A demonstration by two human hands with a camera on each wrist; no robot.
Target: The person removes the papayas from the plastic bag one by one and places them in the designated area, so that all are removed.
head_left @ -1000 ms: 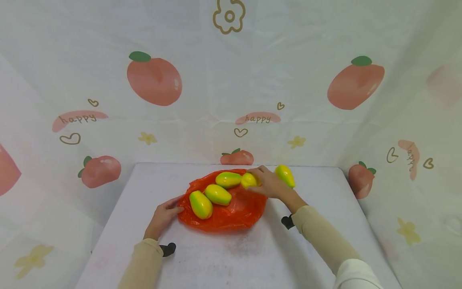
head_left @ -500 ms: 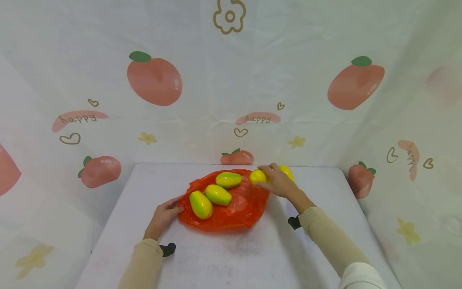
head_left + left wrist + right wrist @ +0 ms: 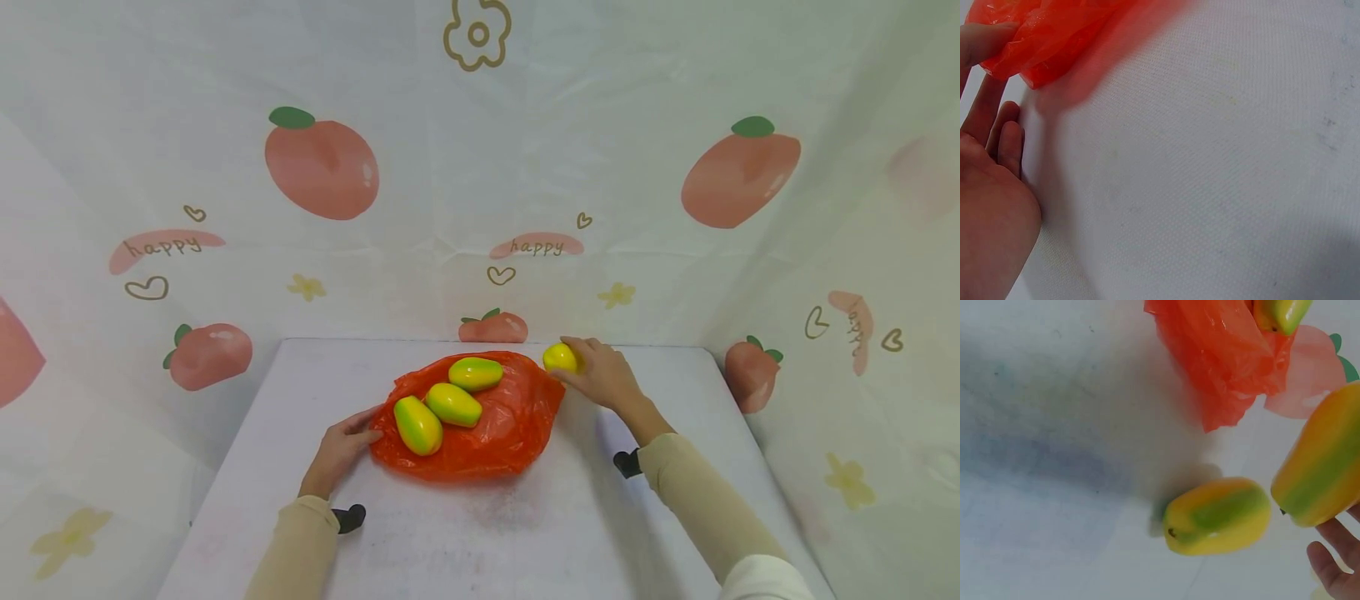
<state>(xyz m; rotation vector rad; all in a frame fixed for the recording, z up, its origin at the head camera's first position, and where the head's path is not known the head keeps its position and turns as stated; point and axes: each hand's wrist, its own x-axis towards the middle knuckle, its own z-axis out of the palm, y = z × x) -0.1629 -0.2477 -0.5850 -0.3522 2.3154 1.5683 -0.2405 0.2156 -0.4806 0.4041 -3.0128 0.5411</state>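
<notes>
right hand (image 3: 606, 375) has a yellow-green fruit (image 3: 558, 358) wrapped in its grip, thumb on the near side, fingers over the far side, out at two o'clock from the red bag (image 3: 510, 429)! round at nine o'clock, the left hand (image 3: 341, 452) pinches the bag's edge. three more fruits lie on that plastic: the nine o'clock fruit (image 3: 417, 426), the middle fruit (image 3: 453, 405) and the twelve o'clock fruit (image 3: 476, 374). from the right wrist, a loose fruit (image 3: 1217, 515) rests on the table (image 3: 420, 542), the held one just off at three o'clock from it; touching or not, i can't tell.

the knack here, i'd say: wrap that slick skin well, carry it clear of the crinkly rim rather than dragging it, and mind that loose one, which could roll if nudged. left pinch firm but gentle, since thin plastic may slip or tear.

and the reading matter! the cloth (image 3: 637, 83) says "happy" at ten o'clock, again at one, and sideways between two and three. no brand or label that i can make out on fruit or bag.
</notes>
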